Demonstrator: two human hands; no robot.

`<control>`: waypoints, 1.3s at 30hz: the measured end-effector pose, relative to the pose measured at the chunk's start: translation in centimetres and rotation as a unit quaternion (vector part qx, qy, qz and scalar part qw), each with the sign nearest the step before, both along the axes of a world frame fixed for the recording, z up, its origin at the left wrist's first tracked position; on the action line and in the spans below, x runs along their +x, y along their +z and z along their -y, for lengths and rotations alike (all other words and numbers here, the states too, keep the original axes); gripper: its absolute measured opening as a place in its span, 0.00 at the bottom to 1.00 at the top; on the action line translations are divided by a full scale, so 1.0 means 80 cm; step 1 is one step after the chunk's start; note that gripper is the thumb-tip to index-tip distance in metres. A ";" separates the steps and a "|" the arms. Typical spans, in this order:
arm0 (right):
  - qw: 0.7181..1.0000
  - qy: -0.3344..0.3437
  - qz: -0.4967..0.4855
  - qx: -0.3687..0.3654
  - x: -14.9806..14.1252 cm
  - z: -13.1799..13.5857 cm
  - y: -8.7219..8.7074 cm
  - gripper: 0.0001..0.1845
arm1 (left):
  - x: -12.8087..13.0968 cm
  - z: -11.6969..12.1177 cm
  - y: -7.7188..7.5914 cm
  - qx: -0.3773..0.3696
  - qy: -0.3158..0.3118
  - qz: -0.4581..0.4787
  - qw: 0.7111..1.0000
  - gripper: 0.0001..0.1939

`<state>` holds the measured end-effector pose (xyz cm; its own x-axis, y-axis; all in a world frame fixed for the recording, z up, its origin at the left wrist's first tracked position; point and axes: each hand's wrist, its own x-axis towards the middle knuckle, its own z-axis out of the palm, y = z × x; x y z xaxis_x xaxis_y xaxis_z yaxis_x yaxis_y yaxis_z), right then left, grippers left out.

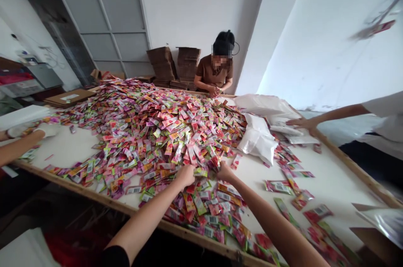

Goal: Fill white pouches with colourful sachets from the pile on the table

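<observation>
A big heap of small colourful sachets (151, 128), pink, red, green and yellow, covers the white table (330, 183). My left hand (185, 174) is at the near edge of the heap, fingers curled down into the sachets. Close beside it, my right hand (224, 171) is also closed, its fingers gripping sachets at the edge of the pile. More loose sachets (217, 212) lie flat between my forearms, near the table's wooden front rim (94, 197).
Another person sits at the far side (217, 71) with hands in the heap. A second person's hand (302, 123) reaches in from the right by white plastic bags (258, 137). A gloved hand (44, 130) works at the left. Stacked cardboard boxes (174, 65) stand against the back wall.
</observation>
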<state>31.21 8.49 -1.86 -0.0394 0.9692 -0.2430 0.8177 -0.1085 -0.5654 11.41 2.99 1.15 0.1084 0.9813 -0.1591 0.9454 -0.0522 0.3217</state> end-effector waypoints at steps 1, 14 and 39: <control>1.000 0.012 -0.006 -0.004 0.018 0.008 0.001 0.15 | -0.003 0.008 0.004 0.005 -0.026 0.005 1.000 0.14; 0.990 -0.012 -0.081 0.119 0.005 0.009 0.021 0.09 | 0.004 -0.003 0.040 0.078 0.142 0.187 0.969 0.15; 0.990 -0.037 0.009 0.135 -0.018 -0.007 0.002 0.16 | 0.014 -0.037 0.006 0.065 0.183 0.101 0.976 0.18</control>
<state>29.75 9.08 -1.73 0.0355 0.9990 0.0255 0.8236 -0.0148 -0.5670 12.56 5.92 1.59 -0.2360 0.9708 -0.0419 0.8272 0.2233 0.5157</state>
